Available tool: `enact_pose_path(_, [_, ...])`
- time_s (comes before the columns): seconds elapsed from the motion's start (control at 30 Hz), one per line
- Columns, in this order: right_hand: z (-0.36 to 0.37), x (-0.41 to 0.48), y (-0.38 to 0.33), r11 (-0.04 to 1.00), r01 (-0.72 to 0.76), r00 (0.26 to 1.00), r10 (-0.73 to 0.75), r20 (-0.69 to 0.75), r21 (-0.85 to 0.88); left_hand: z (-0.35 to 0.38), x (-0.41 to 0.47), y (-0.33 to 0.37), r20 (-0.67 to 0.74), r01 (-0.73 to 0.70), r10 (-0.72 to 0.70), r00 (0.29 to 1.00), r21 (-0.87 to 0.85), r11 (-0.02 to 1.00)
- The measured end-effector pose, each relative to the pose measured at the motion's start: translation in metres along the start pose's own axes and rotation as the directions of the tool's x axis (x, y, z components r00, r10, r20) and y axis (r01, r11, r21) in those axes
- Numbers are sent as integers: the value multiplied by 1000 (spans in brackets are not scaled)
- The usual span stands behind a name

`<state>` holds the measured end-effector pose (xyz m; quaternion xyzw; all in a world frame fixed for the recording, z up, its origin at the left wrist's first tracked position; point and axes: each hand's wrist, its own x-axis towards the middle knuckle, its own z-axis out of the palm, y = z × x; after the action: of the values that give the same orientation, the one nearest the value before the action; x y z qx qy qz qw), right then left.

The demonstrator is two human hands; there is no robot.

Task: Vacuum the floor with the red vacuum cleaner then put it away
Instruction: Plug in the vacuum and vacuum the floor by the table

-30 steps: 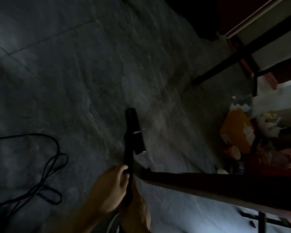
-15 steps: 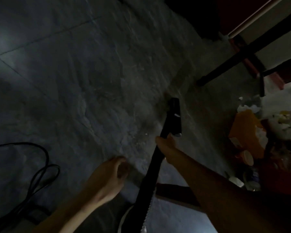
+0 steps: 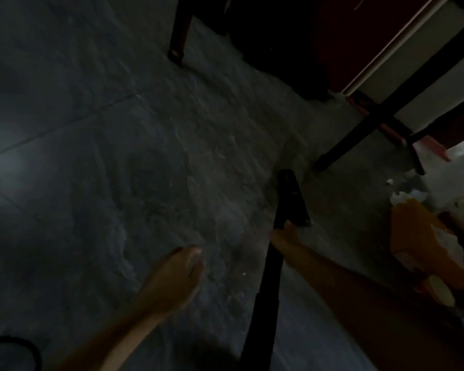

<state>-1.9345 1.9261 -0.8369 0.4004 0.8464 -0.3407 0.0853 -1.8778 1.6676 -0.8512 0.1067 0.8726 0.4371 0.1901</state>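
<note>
A dim grey tiled floor (image 3: 97,156) was seen, crossed by thin grout lines, with a pale glare at its left edge. The black vacuum nozzle (image 3: 292,199) was set on it near the middle. A dark furniture leg (image 3: 178,36) was planted at the top, another dark leg (image 3: 340,145) at the right. A pile of litter (image 3: 423,236), orange and white, was heaped at the right edge, and a black cable (image 3: 24,349) was curled at the lower left.

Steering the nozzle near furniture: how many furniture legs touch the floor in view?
2: one leg at top centre, another right of the nozzle. Others may hide in shadow.
</note>
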Motion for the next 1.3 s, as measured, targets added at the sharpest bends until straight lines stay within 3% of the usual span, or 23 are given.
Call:
enact_pose_path(0.1, [2, 38, -27, 1000, -17, 1000, 17, -3, -24, -7, 40, 0, -31, -82, 83, 996, 17, 996])
enact_pose_path(0.2, [35, 52, -51, 988, 119, 992, -113, 62, -98, -14, 76, -2, -52, -94, 102, 993, 150, 984])
enact_pose_path(0.3, [70, 50, -93, 955, 279, 942, -253, 220, -97, -35, 112, -3, -57, -76, 91, 994, 228, 971])
enact_pose_path(0.47, [121, 49, -175, 927, 374, 876, -347, 335, -18, -81, 136, -12, -153, -47, 89, 984, 260, 965])
enact_pose_path(0.53, [126, 56, -187, 929, 371, 889, -352, 294, -11, -92, 130, -17, -194, -29, 78, 978, 243, 970])
enact_pose_path(0.67, [119, 81, -166, 928, 319, 947, -306, 92, -194, -104, 101, -46, -190, 36, 16, 982, 271, 962])
enact_pose_path(0.83, [136, 87, -173, 947, 311, 949, -304, 84, -85, -125, 94, -84, -226, 156, -95, 969, 270, 950])
enact_pose_path(0.9, [155, 75, -200, 917, 389, 914, -371, 165, -87, -133, 101, -85, -279, 184, -117, 953, 228, 956])
enact_pose_path(1.03, [200, 38, -234, 775, 631, 727, -575, 375, -33, -138, 107, -70, -332, 139, -72, 941, 184, 973])
enact_pose_path(1.1, [218, 28, -234, 736, 675, 686, -602, 410, -49, -137, 102, -68, -325, 126, -58, 944, 194, 973])
enact_pose_path(1.17, [221, 33, -230, 719, 684, 701, -601, 385, -122, -136, 96, -71, -312, 128, -58, 948, 209, 969])
enact_pose_path(1.3, [190, 67, -220, 819, 538, 838, -491, 238, -202, -141, 82, -87, -295, 148, -88, 951, 190, 971])
